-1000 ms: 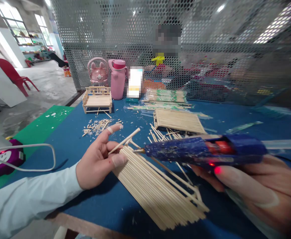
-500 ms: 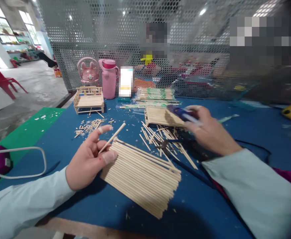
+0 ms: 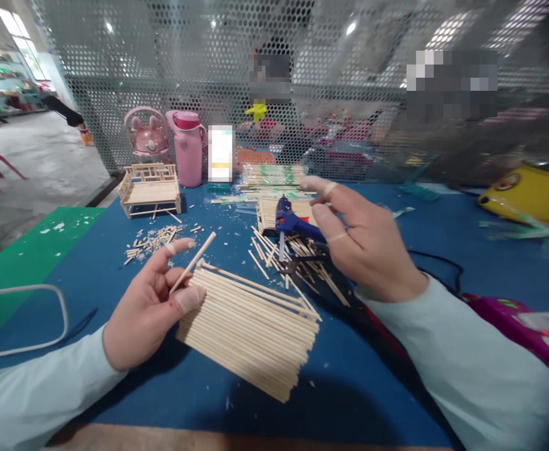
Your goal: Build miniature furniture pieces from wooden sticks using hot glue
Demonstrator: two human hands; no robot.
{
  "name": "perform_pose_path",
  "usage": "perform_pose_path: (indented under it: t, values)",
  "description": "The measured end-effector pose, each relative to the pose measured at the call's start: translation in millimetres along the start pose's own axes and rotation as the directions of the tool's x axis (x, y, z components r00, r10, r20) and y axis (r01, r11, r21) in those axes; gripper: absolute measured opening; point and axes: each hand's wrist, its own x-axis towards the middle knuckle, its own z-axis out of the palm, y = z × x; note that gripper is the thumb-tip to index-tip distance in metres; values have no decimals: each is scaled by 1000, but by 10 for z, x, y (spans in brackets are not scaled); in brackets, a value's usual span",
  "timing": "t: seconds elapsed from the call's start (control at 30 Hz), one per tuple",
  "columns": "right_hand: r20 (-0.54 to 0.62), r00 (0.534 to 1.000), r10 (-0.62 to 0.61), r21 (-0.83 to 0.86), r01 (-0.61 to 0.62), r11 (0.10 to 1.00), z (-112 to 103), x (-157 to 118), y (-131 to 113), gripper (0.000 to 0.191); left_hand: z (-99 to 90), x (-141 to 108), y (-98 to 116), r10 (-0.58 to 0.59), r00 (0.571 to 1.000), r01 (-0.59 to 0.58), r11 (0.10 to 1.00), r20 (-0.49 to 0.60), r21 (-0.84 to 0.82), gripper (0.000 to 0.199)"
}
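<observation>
My left hand (image 3: 145, 313) grips the left corner of a flat panel of pale sticks (image 3: 250, 332), thumb on top. A single loose stick (image 3: 194, 260) slants up between its fingers. My right hand (image 3: 366, 241) is raised over the right side with its fingers apart and nothing held. Just left of it, a blue glue gun (image 3: 293, 222) rests on a second stick panel (image 3: 267, 213), its clear glue stick pointing towards me. Loose long sticks (image 3: 326, 279) and dark pliers (image 3: 296, 266) lie in front of the glue gun.
A small stick-built bench (image 3: 152, 193) stands at the back left, near a pink bottle (image 3: 188, 153) and short stick pieces (image 3: 155, 243). Bagged sticks (image 3: 274, 175) lie along the back. A yellow container (image 3: 533, 194) is at the right. Behind the perforated screen (image 3: 162, 62) is a person.
My right hand has let go of the glue gun, which now lies on the second panel. The view has turned slightly right; my left hand keeps its hold.
</observation>
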Motion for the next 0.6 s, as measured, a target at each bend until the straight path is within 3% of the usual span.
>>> perform_pose_path:
  t: [0.03, 0.1, 0.2, 0.37, 0.5, 0.53, 0.6]
  values:
    - [0, 996, -95, 63, 94, 994, -53, 47, -161, 39, 1, 3, -2, 4, 1000, -4, 1000, 4, -4, 57]
    - [120, 924, -364, 138, 347, 927, -121, 143, -425, 36, 0, 11, -6, 21, 1000, -20, 999, 22, -24, 57]
    - [194, 817, -544, 162, 520, 839, -127, 244, -610, 28, 1, 22, -13, 34, 998, -31, 998, 51, -51, 57]
    - [211, 817, -537, 127, 522, 843, -118, 247, -622, 24, 5, 32, -14, 15, 998, -13, 999, 62, -41, 53]
    - [158, 865, -476, 162, 453, 877, -97, 275, -691, 23, 5, 38, -27, 24, 998, -19, 997, 63, -73, 54]
    - [146, 859, -490, 160, 469, 869, -72, 302, -714, 23, 4, 39, -32, 31, 998, -26, 996, 63, -80, 54]
    - [187, 795, -577, 150, 557, 817, -13, 376, -755, 22, 1, 42, -39, 38, 997, -33, 996, 65, -79, 55]
